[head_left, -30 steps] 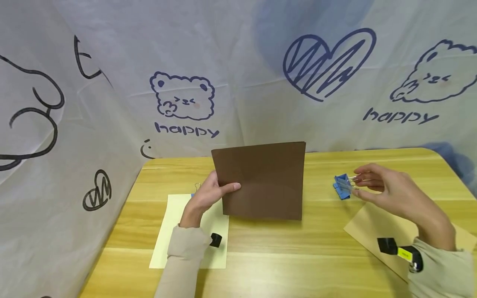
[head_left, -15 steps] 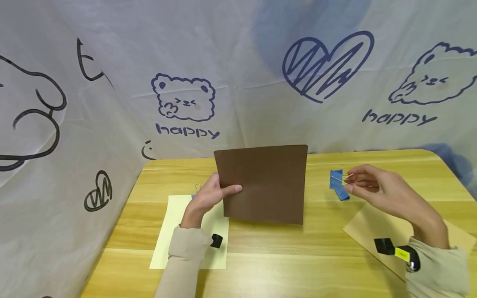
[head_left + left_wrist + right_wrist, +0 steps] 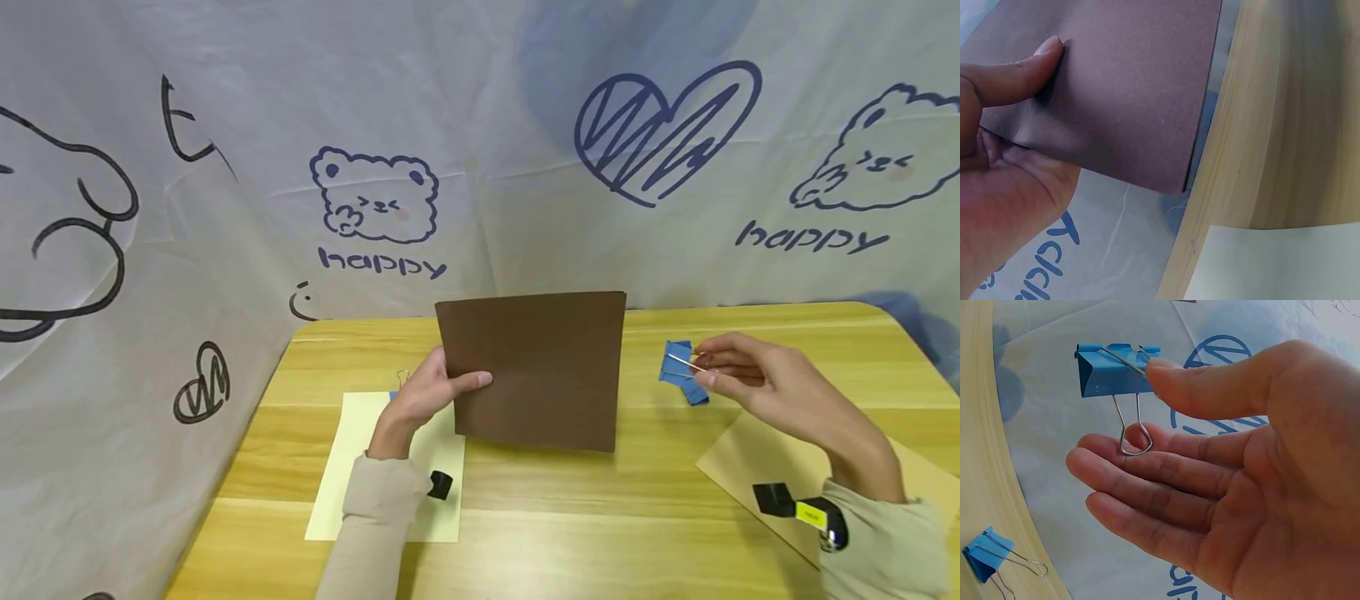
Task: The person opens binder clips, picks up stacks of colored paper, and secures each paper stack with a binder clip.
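Note:
My left hand (image 3: 422, 392) holds up a dark brown sheet (image 3: 536, 371) by its left edge, thumb on the front face. Seen from the left wrist, the brown sheet (image 3: 1129, 94) looks thick or stacked, and the fingers behind it are partly hidden. Over the right of the table, my right hand (image 3: 780, 383) holds a blue binder clip (image 3: 677, 362) by its wire handles. In the right wrist view, the thumb lies at one handle of that binder clip (image 3: 1113, 375) and the fingers are at the other. A second blue binder clip (image 3: 990, 553) lies on the table just below.
A pale yellow sheet (image 3: 330, 500) with a binder clip (image 3: 393, 394) at its top edge lies under my left forearm. Below my right hand is a tan sheet (image 3: 738, 462). White fabric with drawings (image 3: 480, 208) stands behind the wooden table (image 3: 555, 533).
The right hand has moved slightly left, and the binder clip in it has turned, so its broad side shows. The brown sheet stays held up nearly in place.

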A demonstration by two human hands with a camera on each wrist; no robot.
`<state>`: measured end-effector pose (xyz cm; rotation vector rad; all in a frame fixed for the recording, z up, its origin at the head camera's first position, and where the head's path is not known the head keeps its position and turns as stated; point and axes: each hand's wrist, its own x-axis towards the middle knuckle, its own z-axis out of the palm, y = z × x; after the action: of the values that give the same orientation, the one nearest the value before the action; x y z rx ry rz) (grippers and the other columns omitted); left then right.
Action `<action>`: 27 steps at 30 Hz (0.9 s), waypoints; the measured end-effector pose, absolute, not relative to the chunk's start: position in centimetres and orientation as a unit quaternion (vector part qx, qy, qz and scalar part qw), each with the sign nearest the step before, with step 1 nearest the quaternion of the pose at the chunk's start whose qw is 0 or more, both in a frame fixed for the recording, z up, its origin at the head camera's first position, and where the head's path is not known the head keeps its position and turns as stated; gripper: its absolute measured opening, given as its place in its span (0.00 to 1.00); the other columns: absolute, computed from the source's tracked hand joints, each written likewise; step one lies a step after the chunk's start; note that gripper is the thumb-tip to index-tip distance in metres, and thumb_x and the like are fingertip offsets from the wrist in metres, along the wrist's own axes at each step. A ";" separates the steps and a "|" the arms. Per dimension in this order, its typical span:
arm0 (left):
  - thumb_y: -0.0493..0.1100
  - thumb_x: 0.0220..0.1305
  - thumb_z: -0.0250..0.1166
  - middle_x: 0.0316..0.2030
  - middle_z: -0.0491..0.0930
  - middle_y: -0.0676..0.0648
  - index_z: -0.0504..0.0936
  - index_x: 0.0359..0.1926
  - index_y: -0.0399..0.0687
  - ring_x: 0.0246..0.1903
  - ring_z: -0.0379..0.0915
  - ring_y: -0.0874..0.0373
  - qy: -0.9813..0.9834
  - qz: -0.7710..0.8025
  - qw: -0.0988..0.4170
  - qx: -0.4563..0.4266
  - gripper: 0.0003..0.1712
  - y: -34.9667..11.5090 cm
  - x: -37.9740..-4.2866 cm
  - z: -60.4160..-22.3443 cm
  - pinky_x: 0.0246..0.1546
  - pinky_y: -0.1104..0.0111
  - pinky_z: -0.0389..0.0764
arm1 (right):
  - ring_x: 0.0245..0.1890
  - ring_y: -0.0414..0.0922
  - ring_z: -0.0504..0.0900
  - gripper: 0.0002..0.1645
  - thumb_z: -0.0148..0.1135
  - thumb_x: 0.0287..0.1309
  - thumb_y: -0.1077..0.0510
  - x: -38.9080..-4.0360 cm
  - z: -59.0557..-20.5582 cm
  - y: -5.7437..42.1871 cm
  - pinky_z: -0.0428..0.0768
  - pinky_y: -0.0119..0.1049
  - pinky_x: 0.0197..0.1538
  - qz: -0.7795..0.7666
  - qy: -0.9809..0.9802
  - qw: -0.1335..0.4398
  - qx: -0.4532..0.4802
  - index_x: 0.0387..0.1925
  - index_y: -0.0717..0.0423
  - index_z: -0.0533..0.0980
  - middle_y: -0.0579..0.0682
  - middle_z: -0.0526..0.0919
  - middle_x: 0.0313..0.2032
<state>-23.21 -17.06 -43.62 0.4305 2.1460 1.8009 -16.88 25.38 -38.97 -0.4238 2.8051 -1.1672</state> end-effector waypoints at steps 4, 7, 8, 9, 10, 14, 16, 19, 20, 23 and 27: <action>0.34 0.67 0.68 0.49 0.81 0.44 0.76 0.56 0.39 0.49 0.78 0.51 0.751 0.626 0.156 0.144 0.19 -16.8 -23.0 -43.4 0.56 0.58 0.75 | 0.54 0.55 0.83 0.26 0.59 0.75 0.47 -16.9 -38.9 25.0 0.76 0.22 0.49 -0.381 0.913 0.042 -0.141 0.63 0.60 0.73 0.56 0.83 0.54; 0.34 0.67 0.68 0.49 0.81 0.44 0.76 0.56 0.39 0.49 0.79 0.52 0.751 0.626 0.157 0.142 0.19 -16.7 -22.9 -43.4 0.55 0.59 0.76 | 0.53 0.54 0.84 0.26 0.59 0.75 0.46 -16.9 -38.9 24.7 0.77 0.23 0.49 -0.380 0.913 0.046 -0.142 0.63 0.59 0.74 0.55 0.84 0.54; 0.33 0.67 0.68 0.50 0.81 0.44 0.76 0.57 0.39 0.49 0.79 0.52 0.750 0.626 0.156 0.142 0.19 -16.6 -22.9 -43.4 0.55 0.59 0.76 | 0.53 0.54 0.84 0.26 0.59 0.74 0.46 -16.9 -38.9 24.7 0.77 0.24 0.49 -0.380 0.913 0.046 -0.143 0.63 0.59 0.74 0.55 0.84 0.54; 0.33 0.67 0.68 0.49 0.81 0.44 0.76 0.57 0.38 0.49 0.79 0.52 0.750 0.627 0.156 0.143 0.19 -16.5 -22.9 -43.4 0.55 0.59 0.76 | 0.53 0.54 0.84 0.26 0.59 0.74 0.46 -16.9 -38.9 24.6 0.77 0.24 0.49 -0.379 0.913 0.045 -0.144 0.63 0.59 0.75 0.55 0.84 0.53; 0.33 0.67 0.68 0.49 0.81 0.44 0.76 0.56 0.38 0.49 0.79 0.52 0.750 0.627 0.156 0.143 0.18 -16.5 -22.9 -43.4 0.54 0.59 0.76 | 0.53 0.54 0.84 0.26 0.59 0.74 0.46 -16.9 -38.9 24.5 0.77 0.24 0.49 -0.378 0.913 0.044 -0.145 0.63 0.59 0.75 0.55 0.84 0.54; 0.33 0.67 0.68 0.49 0.82 0.44 0.76 0.56 0.38 0.48 0.79 0.52 0.748 0.628 0.157 0.149 0.18 -16.3 -22.9 -43.5 0.54 0.60 0.77 | 0.53 0.52 0.84 0.24 0.60 0.74 0.46 -17.0 -38.9 24.2 0.78 0.26 0.49 -0.377 0.914 0.038 -0.148 0.61 0.56 0.76 0.52 0.85 0.53; 0.33 0.67 0.68 0.49 0.82 0.44 0.76 0.56 0.38 0.48 0.79 0.52 0.746 0.629 0.160 0.150 0.18 -16.2 -22.9 -43.5 0.54 0.60 0.77 | 0.52 0.51 0.85 0.23 0.61 0.73 0.46 -17.0 -38.9 24.1 0.79 0.27 0.49 -0.376 0.914 0.035 -0.151 0.60 0.55 0.76 0.51 0.86 0.52; 0.33 0.67 0.68 0.49 0.82 0.44 0.76 0.56 0.39 0.48 0.79 0.52 0.744 0.630 0.163 0.149 0.18 -16.2 -22.9 -43.5 0.55 0.59 0.76 | 0.50 0.49 0.85 0.20 0.61 0.73 0.48 -17.1 -39.0 23.9 0.80 0.30 0.48 -0.375 0.913 0.034 -0.160 0.59 0.54 0.77 0.51 0.86 0.51; 0.33 0.67 0.68 0.49 0.82 0.44 0.76 0.57 0.39 0.48 0.79 0.51 0.744 0.631 0.164 0.148 0.18 -16.2 -22.9 -43.6 0.55 0.59 0.76 | 0.50 0.49 0.85 0.20 0.61 0.73 0.48 -17.1 -39.1 23.9 0.80 0.30 0.48 -0.375 0.912 0.035 -0.160 0.58 0.54 0.77 0.50 0.86 0.50; 0.33 0.68 0.68 0.49 0.81 0.44 0.76 0.56 0.39 0.49 0.79 0.51 0.746 0.629 0.163 0.144 0.18 -16.1 -22.9 -43.6 0.55 0.59 0.76 | 0.51 0.51 0.85 0.20 0.62 0.73 0.49 -17.1 -39.2 23.8 0.80 0.32 0.48 -0.377 0.911 0.041 -0.163 0.59 0.56 0.77 0.52 0.86 0.51; 0.34 0.68 0.68 0.49 0.81 0.44 0.76 0.57 0.38 0.48 0.78 0.52 0.751 0.624 0.156 0.147 0.18 -16.0 -22.9 -43.5 0.55 0.60 0.76 | 0.52 0.53 0.85 0.21 0.62 0.73 0.50 -17.2 -39.1 23.8 0.80 0.36 0.49 -0.371 0.913 0.041 -0.163 0.60 0.56 0.76 0.53 0.86 0.52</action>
<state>-22.85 -16.01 -43.51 0.4217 2.1518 1.7877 -17.21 23.77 -39.14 -0.4993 2.7970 -1.1350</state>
